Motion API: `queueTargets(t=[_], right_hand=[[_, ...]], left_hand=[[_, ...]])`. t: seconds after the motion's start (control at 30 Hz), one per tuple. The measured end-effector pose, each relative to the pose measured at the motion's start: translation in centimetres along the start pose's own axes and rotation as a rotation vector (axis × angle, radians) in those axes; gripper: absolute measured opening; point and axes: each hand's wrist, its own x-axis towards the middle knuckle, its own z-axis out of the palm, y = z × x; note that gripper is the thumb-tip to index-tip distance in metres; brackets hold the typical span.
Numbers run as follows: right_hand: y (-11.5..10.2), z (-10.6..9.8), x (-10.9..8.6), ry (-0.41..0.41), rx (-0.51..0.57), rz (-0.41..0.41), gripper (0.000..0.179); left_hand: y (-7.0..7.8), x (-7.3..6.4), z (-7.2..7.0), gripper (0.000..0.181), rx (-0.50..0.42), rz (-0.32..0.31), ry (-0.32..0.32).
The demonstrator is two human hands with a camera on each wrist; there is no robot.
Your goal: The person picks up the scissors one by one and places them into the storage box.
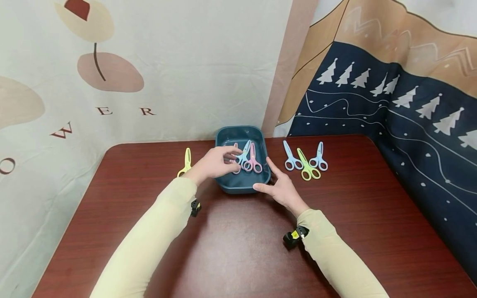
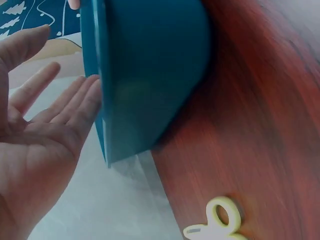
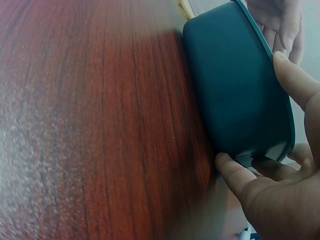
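On the left of the table [image 1: 231,248], near its far edge, lie yellow scissors [image 1: 187,156]. The blades point far, and the left wrist hides part of the loops.

Next comes the left hand [image 1: 218,161]. It reaches over the left side of the tub [image 1: 238,190], with its fingers loose and apart. I see nothing gripped in it. I can't tell if it touches the scissors under it.

The tub sits flat at the far edge. In it, from left to right, are the left pink scissors [image 1: 236,145], partly under the hand, then the middle blue scissors [image 1: 246,149], then the right pink scissors [image 1: 253,156]. They lie close together, blades far. To work well here, the left hand should go for the loops and move just one pair, slowly, so the others don't get dragged along.

The right hand [image 1: 280,188] is at the tub's near right corner, thumb and fingers stretched out against it. A soft, even push is best: too hard could tip or slide the tub.

Right of that lie the first blue scissors [image 1: 290,152], the green scissors [image 1: 306,161], and the last blue scissors [image 1: 319,154], all well clear of the tub.
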Motion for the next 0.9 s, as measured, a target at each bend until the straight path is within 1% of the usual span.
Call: queueTargets(t=[0.1,0.17,0.27,0.4,0.57,0.77,0.9], right_hand=[[0.1,0.1,0.1,-0.002,0.008,0.006,0.100],[0.1,0.1,0.1,-0.003,0.008,0.012,0.100],[0.1,0.0,0.1,-0.002,0.008,0.020,0.100],[0.0,0.0,0.0,-0.002,0.010,0.030,0.101],[0.0,0.0,0.0,-0.005,0.015,0.033,0.101],[0.0,0.0,0.0,-0.004,0.013,0.032,0.099],[0.1,0.0,0.0,-0.005,0.014,0.033,0.100]], left_hand=[[-0.5,-0.7,-0.4,0.051,-0.007,0.031,0.037],[-0.9,-1.1,-0.6,0.050,-0.011,0.064,0.064],[-1.6,-1.8,-0.9,0.049,-0.013,0.090,0.101],[-2.2,-2.9,-1.3,0.047,-0.003,0.092,0.142],[-2.8,-4.2,-1.6,0.048,-0.013,0.095,0.197],[-3.9,-5.2,-1.9,0.047,0.009,0.126,0.258],[-4.7,-5.7,-2.1,0.046,0.017,0.125,0.286]])
